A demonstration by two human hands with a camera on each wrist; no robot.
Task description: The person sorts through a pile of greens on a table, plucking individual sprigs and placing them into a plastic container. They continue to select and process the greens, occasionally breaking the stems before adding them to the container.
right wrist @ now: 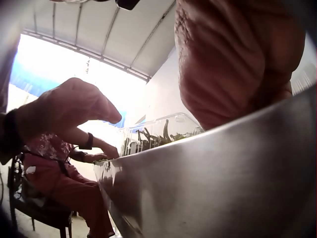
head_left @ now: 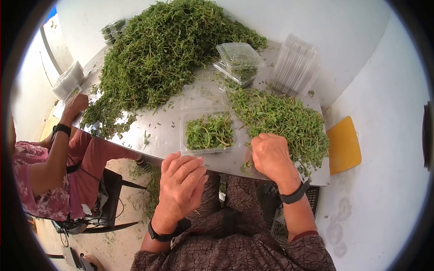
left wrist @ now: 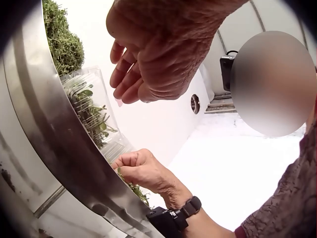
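An open clear plastic clamshell box [head_left: 184, 143] stands near the table's front edge, its base filled with leafy green sprigs [head_left: 209, 132] and its lid tipped back. My left hand [head_left: 183, 183] hovers in front of the box with loosely bent fingers, and nothing shows in it in the left wrist view. To the right of the box, my right hand [head_left: 272, 156] is low at the table with its fingers curled. Bits of green show by its thumb in the left wrist view; its fingertips are mostly hidden. Beside that hand spreads a smaller pile of greens [head_left: 289, 115].
A large heap of greens [head_left: 158, 49] covers the back of the metal table [head_left: 156, 128]. Filled boxes [head_left: 239, 56] and a stack of empty clamshells [head_left: 296, 63] stand behind. A yellow board [head_left: 344, 144] leans at the right wall. Another person [head_left: 54, 176] sits at the left.
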